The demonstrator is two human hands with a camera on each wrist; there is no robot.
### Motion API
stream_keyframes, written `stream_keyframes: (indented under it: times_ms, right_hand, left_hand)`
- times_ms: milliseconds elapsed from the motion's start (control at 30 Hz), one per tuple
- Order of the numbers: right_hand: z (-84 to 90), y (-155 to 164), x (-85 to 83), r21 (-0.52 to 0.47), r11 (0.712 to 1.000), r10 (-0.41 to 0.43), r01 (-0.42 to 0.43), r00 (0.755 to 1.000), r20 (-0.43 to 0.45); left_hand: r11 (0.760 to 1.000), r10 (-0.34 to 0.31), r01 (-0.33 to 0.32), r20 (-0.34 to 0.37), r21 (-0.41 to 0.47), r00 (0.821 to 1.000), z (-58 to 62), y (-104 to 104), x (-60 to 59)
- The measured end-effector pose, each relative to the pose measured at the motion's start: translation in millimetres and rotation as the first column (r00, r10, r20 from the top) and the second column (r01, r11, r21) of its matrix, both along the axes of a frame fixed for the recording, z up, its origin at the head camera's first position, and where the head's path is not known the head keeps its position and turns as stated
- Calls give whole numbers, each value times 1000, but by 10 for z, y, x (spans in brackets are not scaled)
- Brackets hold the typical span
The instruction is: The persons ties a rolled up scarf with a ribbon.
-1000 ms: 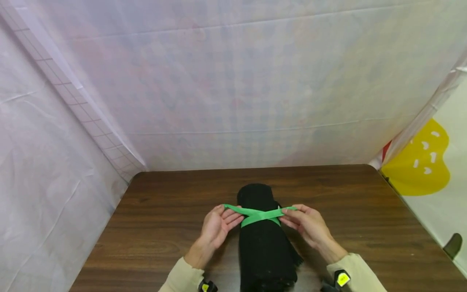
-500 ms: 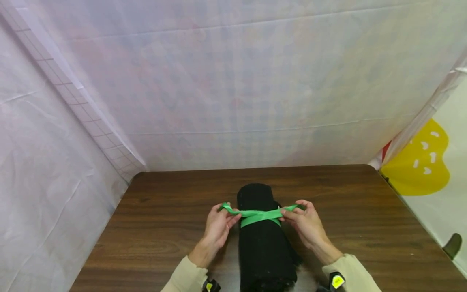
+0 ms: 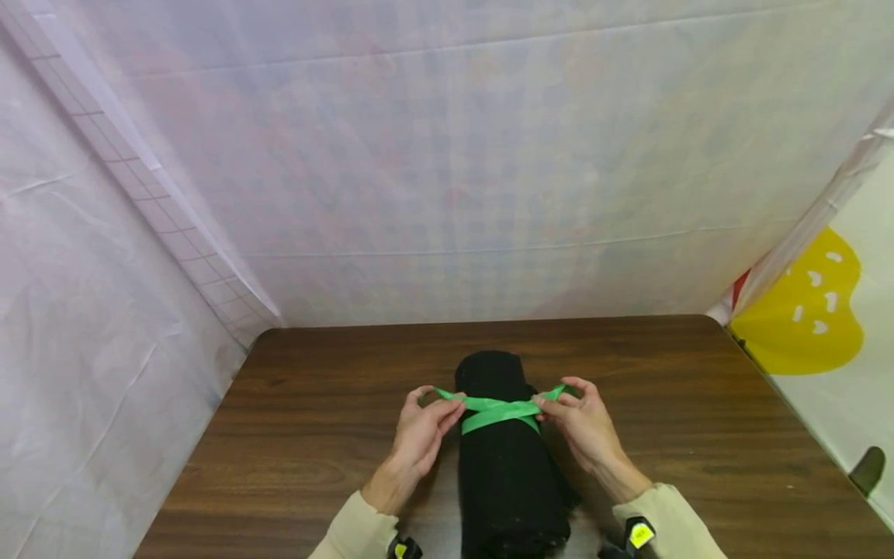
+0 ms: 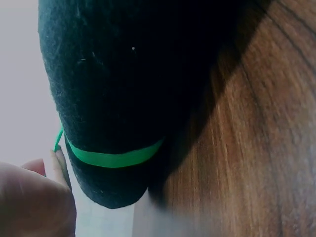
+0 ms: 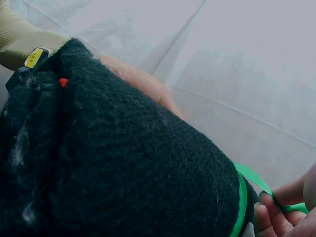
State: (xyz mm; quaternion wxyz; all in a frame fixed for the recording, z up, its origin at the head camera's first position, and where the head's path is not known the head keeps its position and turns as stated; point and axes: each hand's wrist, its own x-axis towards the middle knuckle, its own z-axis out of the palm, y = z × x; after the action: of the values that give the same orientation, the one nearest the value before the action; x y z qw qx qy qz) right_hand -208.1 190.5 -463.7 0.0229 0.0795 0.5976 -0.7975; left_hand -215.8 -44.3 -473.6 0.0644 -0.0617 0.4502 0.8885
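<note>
A rolled-up black woolly scarf (image 3: 510, 485) lies lengthwise on the wooden table, pointing away from me. Around its far half runs a green ribbon (image 3: 499, 411), its two ends crossed on top of the roll. At the roll's left side, my left hand (image 3: 417, 435) pinches one end between thumb and fingers. My right hand (image 3: 590, 431) pinches the other end on the right, with a short piece looping up to the forefinger. In the right wrist view, the ribbon (image 5: 256, 178) rises from the scarf (image 5: 143, 158) into the fingers. The scarf's underside is hidden.
The brown wooden table (image 3: 314, 435) extends to both sides of the roll. Pale sheets (image 3: 419, 194) hang behind it and at the left. A yellow shape with white marks (image 3: 803, 310) shows beyond the right edge.
My left hand has turned from palm-up to palm-down, bringing thumb and fingers together on the ribbon. My right hand has shifted slightly left and away from me. The scarf stays in place.
</note>
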Motion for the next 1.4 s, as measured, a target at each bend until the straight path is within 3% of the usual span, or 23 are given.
stream_keyframes:
  times_ms: [233, 333, 533, 667, 767, 900, 967, 1167, 1400]
  right_hand:
    - [28, 2, -19, 16, 999, 48, -48, 998, -42]
    - [46, 11, -29, 66, 995, 83, -78, 994, -74]
    - [44, 16, -77, 214, 968, 144, -128, 988, -61]
    - [34, -9, -99, 248, 965, 109, -90, 992, -64]
    - [44, -17, -102, 290, 954, 91, -70, 994, -59]
    - [73, 5, -97, 354, 933, 89, -66, 995, -49]
    - [80, 14, -97, 347, 936, 72, -52, 996, -45]
    - [65, 1, -101, 211, 977, 35, -32, 999, -14]
    - [43, -20, -90, 5, 999, 32, -32, 999, 28]
  left_hand:
    - [994, -57, 56, -7, -99, 998, 7, 12, 7]
    - [981, -76, 74, -5, -178, 997, 7, 25, -5]
    - [917, -66, 47, -35, -396, 997, 27, 44, -8]
    - [888, -37, 0, -70, -459, 997, 52, 51, -17]
    - [886, -52, 8, -83, -463, 995, 64, 42, -26]
    - [896, -116, 79, -60, -437, 991, 67, 2, -40]
    - [904, -137, 106, -47, -414, 989, 66, -21, -43]
    - [932, -163, 150, -13, -329, 986, 43, -57, -59]
    - [951, -176, 172, 8, -255, 984, 18, -57, -78]
